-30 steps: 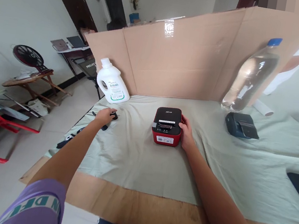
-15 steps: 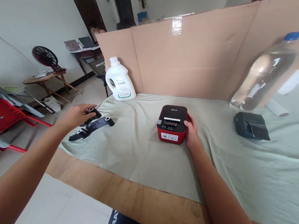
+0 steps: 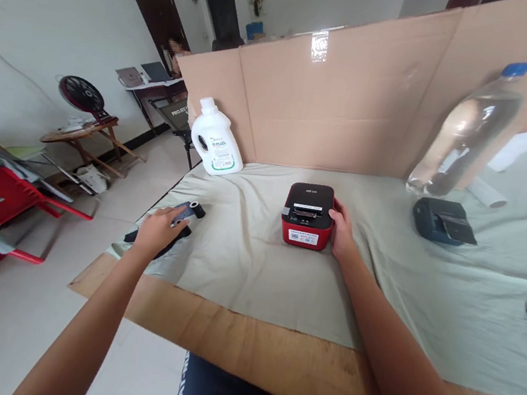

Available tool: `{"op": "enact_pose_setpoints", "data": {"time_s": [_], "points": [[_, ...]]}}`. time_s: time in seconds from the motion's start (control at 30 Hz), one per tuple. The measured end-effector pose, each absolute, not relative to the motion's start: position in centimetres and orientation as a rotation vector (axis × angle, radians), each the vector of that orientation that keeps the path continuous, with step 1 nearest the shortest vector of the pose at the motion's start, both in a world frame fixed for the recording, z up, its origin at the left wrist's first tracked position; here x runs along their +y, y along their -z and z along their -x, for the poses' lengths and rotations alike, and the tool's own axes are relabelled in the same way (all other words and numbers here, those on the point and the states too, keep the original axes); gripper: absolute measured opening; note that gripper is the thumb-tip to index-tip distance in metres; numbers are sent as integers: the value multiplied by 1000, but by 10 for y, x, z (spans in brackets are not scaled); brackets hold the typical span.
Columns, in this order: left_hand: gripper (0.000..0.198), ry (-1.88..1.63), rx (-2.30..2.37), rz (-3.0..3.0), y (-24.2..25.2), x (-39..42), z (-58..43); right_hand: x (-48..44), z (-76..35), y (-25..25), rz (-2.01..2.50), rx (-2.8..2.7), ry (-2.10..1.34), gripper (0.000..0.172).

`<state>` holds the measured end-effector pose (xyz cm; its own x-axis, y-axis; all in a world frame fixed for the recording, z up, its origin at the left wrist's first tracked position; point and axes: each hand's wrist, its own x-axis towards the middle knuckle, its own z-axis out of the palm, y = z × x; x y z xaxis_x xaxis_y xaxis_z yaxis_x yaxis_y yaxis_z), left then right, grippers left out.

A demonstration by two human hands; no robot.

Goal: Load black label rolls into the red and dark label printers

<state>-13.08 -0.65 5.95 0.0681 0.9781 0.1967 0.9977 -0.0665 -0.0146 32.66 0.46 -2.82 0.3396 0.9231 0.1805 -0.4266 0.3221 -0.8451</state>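
My right hand (image 3: 342, 232) is resting against the right side of the red and black device (image 3: 307, 217), which is sitting near the middle of the cloth (image 3: 228, 252) that is covering most of the bench (image 3: 241, 329). My thumb is lying at its upper edge and my fingers are partly hiding along its side, so I cannot tell whether I am gripping it. Off to the left, my left hand (image 3: 157, 230) is reaching over the dark ribbon (image 3: 185, 213) and its black roll (image 3: 198, 211), thumb and forefinger standing apart; the palm is facing down, so I cannot tell whether I am holding any of it. Behind, a white jug (image 3: 219, 143) is standing before the cardboard panel (image 3: 332, 115). On the right, a clear bottle with a blue cap (image 3: 472, 128) is leaning in view, and a dark device (image 3: 434, 221) is lying just before it
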Motion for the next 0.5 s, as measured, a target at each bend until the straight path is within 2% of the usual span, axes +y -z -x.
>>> {"op": "enact_pose_setpoints", "data": {"time_s": [0.17, 0.23, 0.43, 0.5], "points": [[46, 294, -1969, 2246, -62, 15, 114, 5, -328, 29, 823, -770, -998, 41], [45, 466, -1983, 2296, -58, 20, 98, 6, -328, 29, 819, -773, -1000, 41], [56, 1463, -2127, 2913, -31, 8, -21, -7, -324, 26, 973, -797, -865, 39], [61, 1768, -2110, 3051, -23, 3, -70, -23, -323, 25, 1039, -849, -818, 46]]}}
